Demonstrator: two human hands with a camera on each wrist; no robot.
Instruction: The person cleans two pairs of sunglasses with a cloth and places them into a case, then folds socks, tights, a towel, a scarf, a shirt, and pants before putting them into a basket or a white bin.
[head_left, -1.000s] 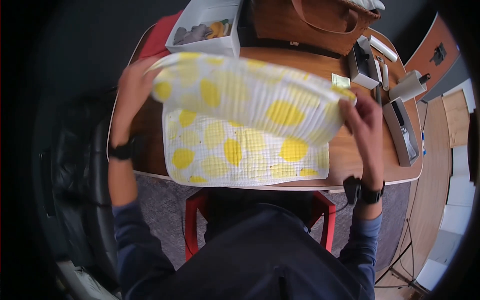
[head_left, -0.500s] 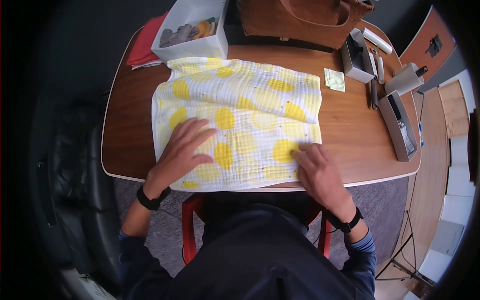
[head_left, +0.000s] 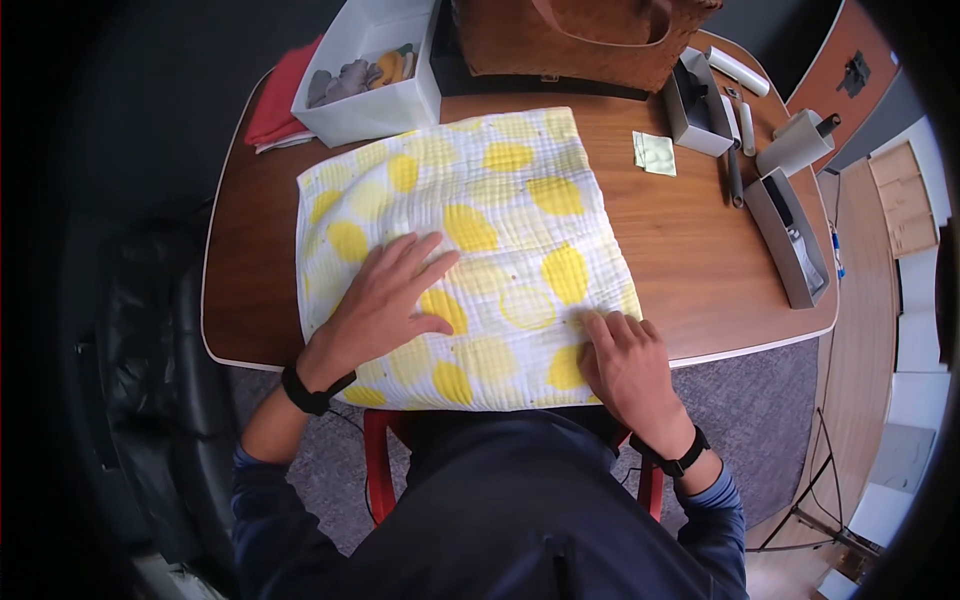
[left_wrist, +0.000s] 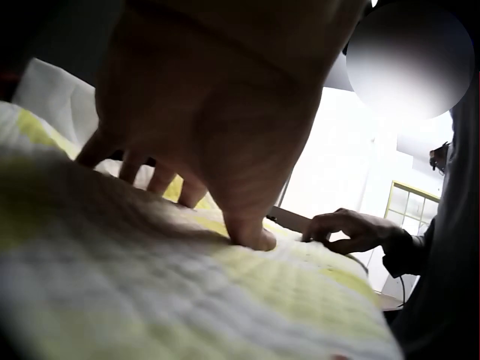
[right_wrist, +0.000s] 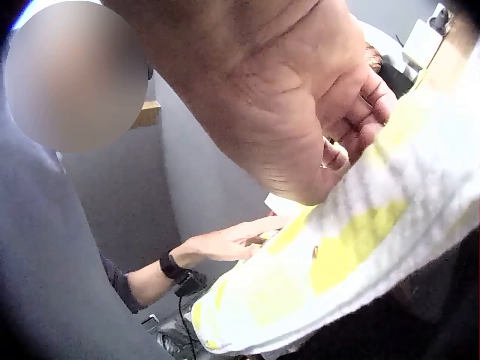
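A white cloth with yellow lemon shapes (head_left: 500,225) lies spread on the table, its near edge hanging past the table's front edge. Fingers spread, my left hand (head_left: 380,305) rests flat on the cloth's left half; in the left wrist view, the left hand's fingertips and thumb touch the quilted fabric. Near the front right corner of the cloth, my right hand (head_left: 630,375) has its fingers curled down and pinches the fabric. The right wrist view shows the right hand (right_wrist: 300,112) with bent fingers against the cloth (right_wrist: 360,247), the fingertips partly hidden.
A white box (head_left: 375,112) with small soft items stands at the back left beside red fabric (head_left: 285,95). Behind the cloth is a brown bag (head_left: 570,45). On the right are a pale green paper (head_left: 655,154), grey trays (head_left: 790,240) and a white cup (head_left: 797,143).
The cloth was lifted between both hands, then laid down with a fold across it; now it lies flatter and turned slightly, nearer the body. Both hands have come down onto it.
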